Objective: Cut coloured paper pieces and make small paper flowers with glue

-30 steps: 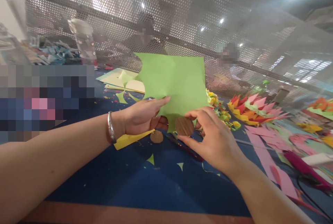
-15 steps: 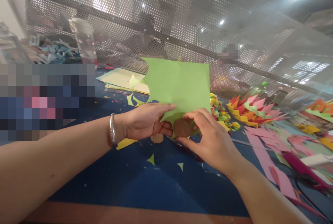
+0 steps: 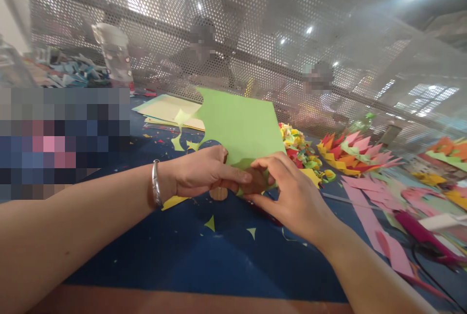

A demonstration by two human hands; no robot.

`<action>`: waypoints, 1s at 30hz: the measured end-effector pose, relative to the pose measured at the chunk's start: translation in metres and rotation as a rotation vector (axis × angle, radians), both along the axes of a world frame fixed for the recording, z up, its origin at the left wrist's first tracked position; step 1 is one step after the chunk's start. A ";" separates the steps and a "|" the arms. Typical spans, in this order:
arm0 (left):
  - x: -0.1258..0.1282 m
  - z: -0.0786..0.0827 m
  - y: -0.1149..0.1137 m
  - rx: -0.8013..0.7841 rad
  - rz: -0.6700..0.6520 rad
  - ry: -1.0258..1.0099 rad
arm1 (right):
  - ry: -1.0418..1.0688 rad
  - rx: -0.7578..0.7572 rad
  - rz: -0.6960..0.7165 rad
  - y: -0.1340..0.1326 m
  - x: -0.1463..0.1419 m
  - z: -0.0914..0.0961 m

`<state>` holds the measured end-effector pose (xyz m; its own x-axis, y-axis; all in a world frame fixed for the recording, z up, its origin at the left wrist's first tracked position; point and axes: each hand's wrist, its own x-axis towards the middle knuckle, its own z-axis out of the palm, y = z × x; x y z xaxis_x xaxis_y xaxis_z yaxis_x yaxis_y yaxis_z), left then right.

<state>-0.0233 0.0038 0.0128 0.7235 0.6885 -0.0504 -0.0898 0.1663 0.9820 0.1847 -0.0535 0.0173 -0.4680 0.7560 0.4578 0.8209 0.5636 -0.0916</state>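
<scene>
A green paper sheet [image 3: 241, 127] with cut-out notches on its left edge is held tilted above the blue table [image 3: 204, 260]. My left hand [image 3: 199, 173], a silver bracelet on its wrist, pinches the sheet's lower edge. My right hand [image 3: 288, 192] is closed on a brown cardboard disc [image 3: 255, 183], pressing it against the sheet's lower corner; fingers hide most of the disc. A second brown disc [image 3: 219, 193] lies on the table just below the hands, beside a yellow paper piece [image 3: 173, 201].
Small green scraps [image 3: 210, 223] dot the table. Cream sheets [image 3: 168, 110] lie behind. Heaps of coloured paper points [image 3: 350, 154], pink strips [image 3: 368, 207] and a pink tool [image 3: 419, 229] with a black cord fill the right. A clear bottle [image 3: 115, 56] stands far left before a perforated screen; people sit beyond it.
The green sheet has tipped lower and flatter. My hands have closed together, the left thumb now over the brown disc, which showed plainly one second ago.
</scene>
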 end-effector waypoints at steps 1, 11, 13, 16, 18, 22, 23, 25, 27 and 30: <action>0.000 0.000 -0.001 0.033 0.019 0.035 | 0.003 -0.002 0.001 -0.001 0.000 0.000; 0.009 0.001 -0.009 0.063 0.172 0.031 | 0.037 0.000 0.023 -0.002 -0.001 0.000; 0.008 0.004 -0.009 0.073 0.182 0.005 | 0.058 0.025 0.019 -0.003 -0.001 0.000; 0.005 0.008 -0.008 0.128 0.150 -0.058 | 0.126 0.062 0.000 -0.003 0.001 0.000; 0.002 0.010 -0.006 0.162 0.184 -0.062 | 0.180 0.092 -0.014 -0.003 0.002 0.000; -0.001 0.010 -0.005 0.151 0.329 -0.050 | 0.314 0.045 -0.061 -0.002 0.002 0.000; -0.001 0.010 -0.005 0.147 0.345 -0.067 | 0.355 -0.016 -0.070 -0.001 0.002 0.000; 0.000 0.009 -0.005 0.144 0.370 -0.105 | 0.426 -0.159 -0.090 -0.001 0.002 0.001; 0.002 0.008 -0.006 0.143 0.400 -0.117 | 0.496 -0.270 -0.108 0.000 0.002 0.001; 0.004 0.006 -0.006 0.133 0.437 -0.111 | 0.646 -0.359 -0.122 0.002 0.001 0.000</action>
<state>-0.0193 -0.0027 0.0187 0.3601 0.9252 0.1200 -0.2289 -0.0370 0.9727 0.1862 -0.0520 0.0175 -0.0931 0.9399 0.3284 0.5962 0.3168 -0.7377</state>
